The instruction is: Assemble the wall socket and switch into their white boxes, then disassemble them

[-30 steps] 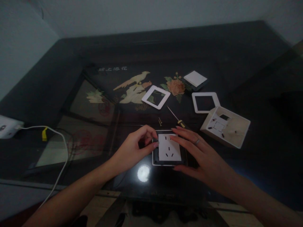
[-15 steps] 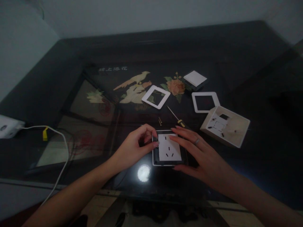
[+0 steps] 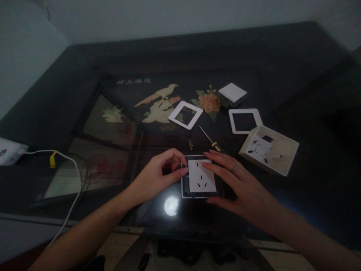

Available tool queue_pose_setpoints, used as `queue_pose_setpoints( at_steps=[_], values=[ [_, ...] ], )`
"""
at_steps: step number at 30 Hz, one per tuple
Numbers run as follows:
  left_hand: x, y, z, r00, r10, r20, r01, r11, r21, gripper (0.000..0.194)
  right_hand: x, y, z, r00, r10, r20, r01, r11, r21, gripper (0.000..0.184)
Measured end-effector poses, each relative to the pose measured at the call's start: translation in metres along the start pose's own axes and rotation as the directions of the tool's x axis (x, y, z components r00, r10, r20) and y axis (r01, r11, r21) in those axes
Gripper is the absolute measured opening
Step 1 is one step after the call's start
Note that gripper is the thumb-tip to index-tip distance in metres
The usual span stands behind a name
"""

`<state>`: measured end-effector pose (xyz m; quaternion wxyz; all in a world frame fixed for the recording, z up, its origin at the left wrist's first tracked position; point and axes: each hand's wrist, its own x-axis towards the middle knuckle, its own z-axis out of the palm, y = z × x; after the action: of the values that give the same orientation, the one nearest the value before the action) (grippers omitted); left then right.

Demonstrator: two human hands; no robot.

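Note:
A wall socket [image 3: 201, 182] with a white face, slots and a dark surround rests on a white-edged base on the table. My right hand [image 3: 235, 178] grips it from the right, fingers over the face and thumb at the lower edge. At the socket's left edge is my left hand [image 3: 169, 167], its fingers curled and its thumb near the index fingertip; anything between them is hidden. A small shiny spot, perhaps a screw head [image 3: 187, 175], shows just below that thumb. Beyond the socket lie thin screws [image 3: 190, 144] and a screwdriver [image 3: 211, 141] with a yellow-and-black handle.
Two white frames [image 3: 174, 115] [image 3: 244, 111] lie farther back. A second white-faced panel [image 3: 232, 92] sits behind them. An open white mounting box [image 3: 290, 154] stands at right, touching one frame. A white cable [image 3: 76, 165] runs along the left from a white power strip [image 3: 11, 152].
My left thumb and fingers have drawn back slightly to the left, showing the shiny spot more clearly. My right hand and the socket stay in place.

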<state>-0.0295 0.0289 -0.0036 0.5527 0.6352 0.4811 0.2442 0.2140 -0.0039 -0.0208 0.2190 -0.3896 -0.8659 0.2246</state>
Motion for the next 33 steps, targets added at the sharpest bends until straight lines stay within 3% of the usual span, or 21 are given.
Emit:
queue_pose_setpoints(
  at_steps=[18, 22, 24, 26, 28, 30, 33],
  values=[
    [-0.001, -0.003, 0.002, 1.000, 0.019, 0.009, -0.019, 0.995, 0.094, 0.012, 0.000, 0.001, 0.001, 1.000, -0.004, -0.004, 0.004, 1.000, 0.008, 0.062],
    [-0.001, 0.002, -0.006, 0.992, 0.094, -0.089, -0.075, 0.977, 0.198, 0.011, 0.000, 0.001, -0.012, 0.998, -0.016, -0.059, 0.017, 1.000, 0.017, 0.064],
    [0.003, 0.011, -0.011, 0.973, 0.189, -0.133, -0.139, 0.938, 0.318, 0.009, 0.000, 0.001, -0.024, 0.987, 0.050, -0.153, -0.050, 0.999, 0.005, 0.054],
    [0.013, 0.026, -0.015, 0.952, 0.300, -0.064, -0.238, 0.855, 0.461, 0.010, -0.001, 0.002, -0.036, 0.953, 0.129, -0.275, -0.141, 0.990, -0.026, 0.040],
    [0.029, 0.043, -0.014, 0.921, 0.371, 0.122, -0.369, 0.724, 0.582, 0.015, -0.001, 0.004, -0.045, 0.908, 0.162, -0.386, -0.200, 0.978, -0.062, 0.032],
    [0.048, 0.060, -0.006, 0.857, 0.399, 0.326, -0.511, 0.576, 0.638, 0.018, -0.002, 0.007, -0.049, 0.880, 0.157, -0.449, -0.216, 0.973, -0.084, 0.028],
    [0.074, 0.077, 0.017, 0.743, 0.348, 0.572, -0.667, 0.455, 0.590, 0.022, -0.002, 0.011, -0.051, 0.860, 0.151, -0.487, -0.219, 0.972, -0.087, 0.026]
  ],
)
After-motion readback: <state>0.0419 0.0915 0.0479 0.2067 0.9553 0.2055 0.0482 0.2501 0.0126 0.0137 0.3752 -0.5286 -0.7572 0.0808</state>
